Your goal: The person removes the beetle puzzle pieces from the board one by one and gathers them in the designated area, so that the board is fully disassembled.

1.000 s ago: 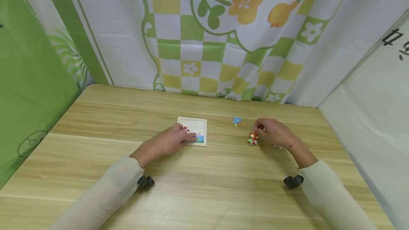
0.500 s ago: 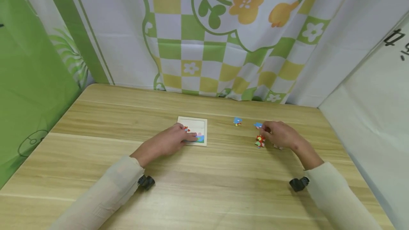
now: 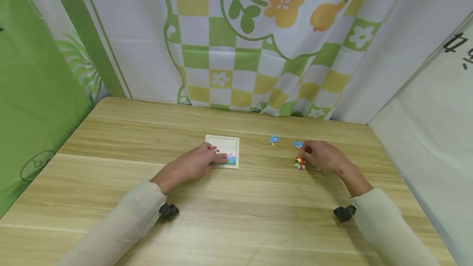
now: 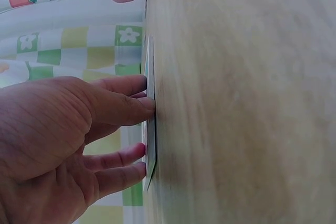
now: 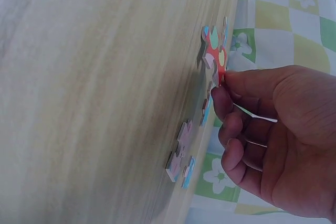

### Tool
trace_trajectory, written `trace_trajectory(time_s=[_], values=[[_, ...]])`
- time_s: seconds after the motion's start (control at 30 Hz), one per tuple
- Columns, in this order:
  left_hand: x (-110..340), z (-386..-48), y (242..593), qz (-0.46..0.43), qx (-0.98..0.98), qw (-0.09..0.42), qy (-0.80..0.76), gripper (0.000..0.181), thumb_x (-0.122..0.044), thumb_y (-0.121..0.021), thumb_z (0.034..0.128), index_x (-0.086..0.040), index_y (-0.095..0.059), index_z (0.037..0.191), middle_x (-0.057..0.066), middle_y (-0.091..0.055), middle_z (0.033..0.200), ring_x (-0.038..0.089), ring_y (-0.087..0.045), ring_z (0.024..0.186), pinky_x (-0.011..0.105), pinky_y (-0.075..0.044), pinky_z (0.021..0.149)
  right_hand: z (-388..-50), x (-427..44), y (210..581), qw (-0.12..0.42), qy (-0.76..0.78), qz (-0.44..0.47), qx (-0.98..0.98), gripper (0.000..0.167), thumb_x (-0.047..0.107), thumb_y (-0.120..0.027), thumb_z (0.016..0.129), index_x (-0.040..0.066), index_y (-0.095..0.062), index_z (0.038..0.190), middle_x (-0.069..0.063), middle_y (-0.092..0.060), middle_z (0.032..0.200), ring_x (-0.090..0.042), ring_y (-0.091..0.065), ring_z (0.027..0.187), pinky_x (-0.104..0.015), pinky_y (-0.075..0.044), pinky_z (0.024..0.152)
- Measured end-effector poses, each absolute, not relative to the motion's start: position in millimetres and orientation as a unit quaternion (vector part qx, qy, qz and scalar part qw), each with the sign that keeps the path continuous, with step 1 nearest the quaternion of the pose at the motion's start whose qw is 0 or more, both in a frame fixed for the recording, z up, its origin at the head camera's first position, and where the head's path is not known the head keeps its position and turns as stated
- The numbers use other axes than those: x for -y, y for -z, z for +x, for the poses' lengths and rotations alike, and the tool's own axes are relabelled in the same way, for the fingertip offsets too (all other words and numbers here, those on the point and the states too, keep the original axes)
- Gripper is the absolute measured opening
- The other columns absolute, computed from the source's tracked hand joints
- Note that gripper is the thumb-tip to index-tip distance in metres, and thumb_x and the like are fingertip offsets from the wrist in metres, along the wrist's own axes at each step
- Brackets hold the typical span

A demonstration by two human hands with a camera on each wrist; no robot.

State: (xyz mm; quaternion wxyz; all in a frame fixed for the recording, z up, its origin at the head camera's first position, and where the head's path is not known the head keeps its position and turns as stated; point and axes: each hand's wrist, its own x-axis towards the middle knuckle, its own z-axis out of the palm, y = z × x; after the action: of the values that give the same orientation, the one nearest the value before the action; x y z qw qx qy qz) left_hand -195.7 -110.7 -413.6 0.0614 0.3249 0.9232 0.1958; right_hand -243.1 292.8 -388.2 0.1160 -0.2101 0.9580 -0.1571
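A square puzzle frame (image 3: 237,153) lies on the table, its lower edge holding blue-green and red pieces. My left hand (image 3: 201,160) rests on its lower left part; in the left wrist view that hand (image 4: 79,135) has thumb and fingertips against the frame's edge (image 4: 151,145). My right hand (image 3: 323,156) pinches a red puzzle piece (image 3: 299,162) with green and yellow spots. The right wrist view shows the piece (image 5: 214,51) between thumb and index finger of the right hand (image 5: 283,129), tilted above the table. Behind it lies a blue piece (image 3: 297,145), partly covered by the fingers.
Another blue piece (image 3: 274,140) lies between the frame and my right hand. Pink pieces (image 5: 181,148) lie beside the right hand, largely hidden in the head view. A patterned curtain (image 3: 251,65) hangs along the wooden table's (image 3: 236,216) back edge.
My right hand has shifted slightly right with the red piece, uncovering the blue piece behind it; over the last half second it has barely moved. The left hand has stayed on the frame.
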Motion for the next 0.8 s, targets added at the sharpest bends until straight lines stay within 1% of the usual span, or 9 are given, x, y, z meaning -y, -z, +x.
trace_trajectory(time_s=[0.07, 0.2, 0.43, 0.53, 0.6, 0.67, 0.73, 0.8], values=[[110.6, -196.0, 413.9, 0.325, -0.923, 0.062, -0.196, 0.036, -0.005, -0.067, 0.1005, -0.017, -0.071, 0.135, -0.003, -0.062, 0.143, 0.032, -0.055, 0.110, 0.043, -0.050, 0.096, -243.5, -292.0, 388.7, 0.107, 0.152, -0.211, -0.960, 0.016, 0.019, -0.058, 0.106, 0.009, -0.070, 0.102, 0.001, -0.068, 0.090, -0.013, -0.057, 0.070, -0.036, -0.047, 0.069], [110.9, -196.3, 415.3, 0.330, -0.923, 0.053, -0.190, 0.036, -0.005, -0.068, 0.1001, -0.017, -0.071, 0.134, -0.002, -0.064, 0.141, 0.031, -0.055, 0.107, 0.042, -0.051, 0.094, -243.5, -289.9, 390.2, 0.098, 0.146, -0.220, -0.959, 0.015, 0.019, -0.060, 0.104, 0.011, -0.070, 0.098, 0.003, -0.069, 0.090, -0.014, -0.056, 0.077, -0.039, -0.048, 0.073], [111.2, -196.7, 416.3, 0.335, -0.923, 0.050, -0.183, 0.035, -0.007, -0.067, 0.1007, -0.018, -0.072, 0.134, 0.000, -0.067, 0.138, 0.030, -0.054, 0.105, 0.041, -0.050, 0.093, -242.4, -287.0, 390.9, 0.091, 0.148, -0.220, -0.960, 0.014, 0.019, -0.062, 0.103, 0.013, -0.072, 0.096, 0.004, -0.071, 0.092, -0.014, -0.059, 0.080, -0.041, -0.050, 0.076], [112.2, -196.0, 416.1, 0.340, -0.922, 0.052, -0.177, 0.036, -0.007, -0.066, 0.1018, -0.018, -0.072, 0.135, 0.004, -0.073, 0.124, 0.030, -0.054, 0.105, 0.041, -0.051, 0.091, -241.6, -284.9, 390.1, 0.086, 0.146, -0.224, -0.960, 0.013, 0.019, -0.063, 0.102, 0.014, -0.072, 0.095, 0.005, -0.071, 0.091, -0.013, -0.059, 0.081, -0.041, -0.050, 0.077], [113.3, -195.3, 415.8, 0.343, -0.921, 0.057, -0.174, 0.037, -0.006, -0.064, 0.1027, -0.019, -0.070, 0.137, 0.005, -0.072, 0.117, 0.029, -0.053, 0.105, 0.041, -0.051, 0.091, -240.8, -282.5, 388.8, 0.084, 0.149, -0.229, -0.958, 0.012, 0.019, -0.064, 0.102, 0.015, -0.071, 0.094, 0.005, -0.071, 0.090, -0.012, -0.060, 0.080, -0.040, -0.050, 0.077], [114.2, -194.5, 415.7, 0.344, -0.920, 0.062, -0.175, 0.040, -0.004, -0.062, 0.1033, -0.019, -0.068, 0.140, 0.005, -0.071, 0.116, 0.029, -0.053, 0.107, 0.041, -0.051, 0.091, -240.0, -279.5, 387.0, 0.081, 0.152, -0.235, -0.957, 0.012, 0.019, -0.064, 0.102, 0.016, -0.071, 0.093, 0.006, -0.071, 0.089, -0.011, -0.060, 0.079, -0.040, -0.049, 0.077], [114.6, -193.9, 415.7, 0.346, -0.920, 0.062, -0.175, 0.042, -0.003, -0.060, 0.1034, -0.018, -0.066, 0.142, 0.004, -0.070, 0.125, 0.029, -0.054, 0.109, 0.041, -0.052, 0.093, -239.5, -275.4, 384.9, 0.073, 0.153, -0.244, -0.955, 0.012, 0.019, -0.065, 0.101, 0.016, -0.072, 0.092, 0.007, -0.072, 0.088, -0.011, -0.061, 0.079, -0.040, -0.050, 0.076], [114.8, -193.1, 415.0, 0.344, -0.919, 0.066, -0.180, 0.043, -0.001, -0.060, 0.1032, -0.018, -0.065, 0.142, 0.004, -0.070, 0.129, 0.028, -0.054, 0.109, 0.040, -0.052, 0.092, -239.1, -270.5, 382.7, 0.066, 0.152, -0.252, -0.954, 0.012, 0.018, -0.064, 0.101, 0.015, -0.073, 0.093, 0.008, -0.071, 0.088, -0.011, -0.061, 0.079, -0.041, -0.051, 0.077]])
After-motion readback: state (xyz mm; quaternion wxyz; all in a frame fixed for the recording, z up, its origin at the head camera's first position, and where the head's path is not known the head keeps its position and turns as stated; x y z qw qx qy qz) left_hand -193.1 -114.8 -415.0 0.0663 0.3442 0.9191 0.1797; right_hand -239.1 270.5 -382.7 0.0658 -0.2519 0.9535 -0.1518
